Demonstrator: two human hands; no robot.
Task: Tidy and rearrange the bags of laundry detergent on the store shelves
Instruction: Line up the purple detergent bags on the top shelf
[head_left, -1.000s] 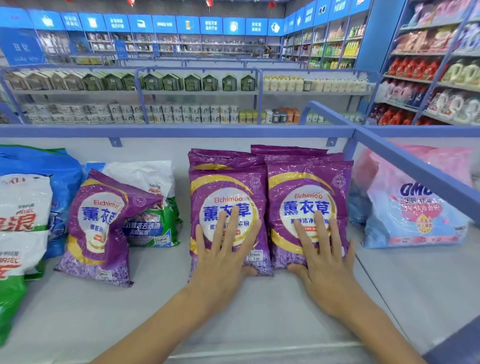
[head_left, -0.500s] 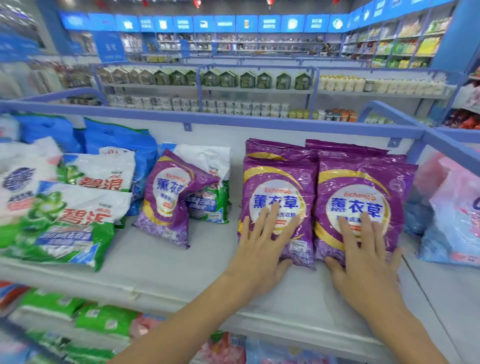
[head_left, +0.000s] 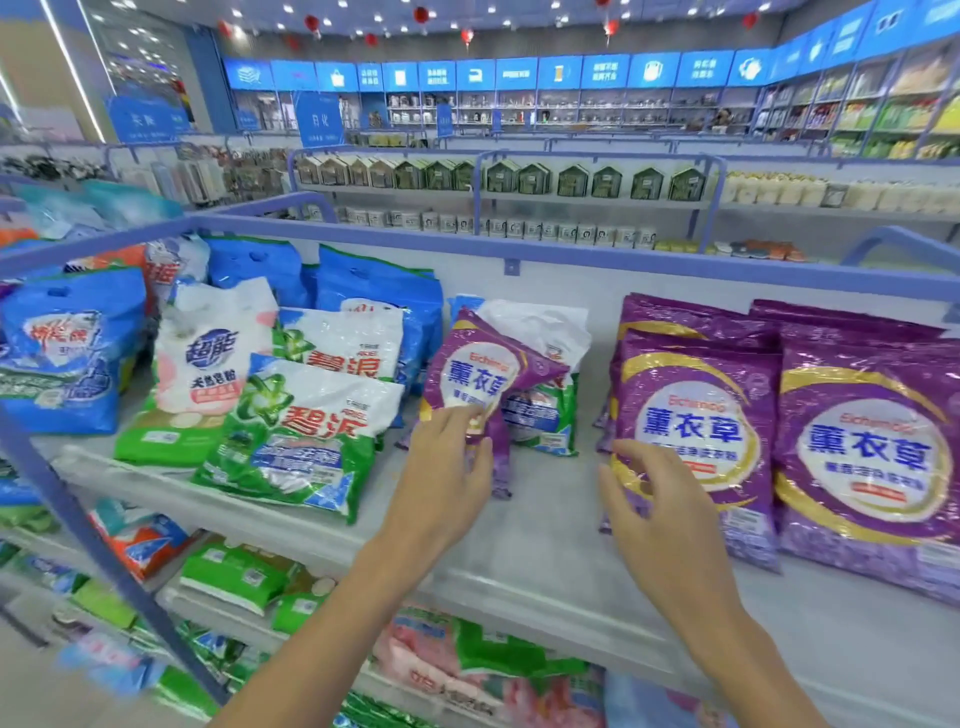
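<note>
A lone purple detergent bag (head_left: 480, 371) leans tilted against a white and green bag (head_left: 545, 410) on the grey shelf (head_left: 545, 545). My left hand (head_left: 447, 478) holds this purple bag at its lower edge, fingers curled on the plastic. To the right stand two neat stacks of the same purple bags, one (head_left: 691, 415) next to the other (head_left: 867, 452). My right hand (head_left: 654, 499) hovers in front of the nearer stack with loosely curled fingers, and it holds nothing.
Green and white bags (head_left: 296, 431) and blue bags (head_left: 67, 353) crowd the shelf's left side. A blue rail (head_left: 519, 249) runs along the back. More bags (head_left: 234, 577) lie on the lower shelves. Bare shelf shows between the lone purple bag and the stacks.
Both hands have lifted off the two purple stacks. My left hand moved left onto the lone tilted purple bag. My view turned left and closer.
</note>
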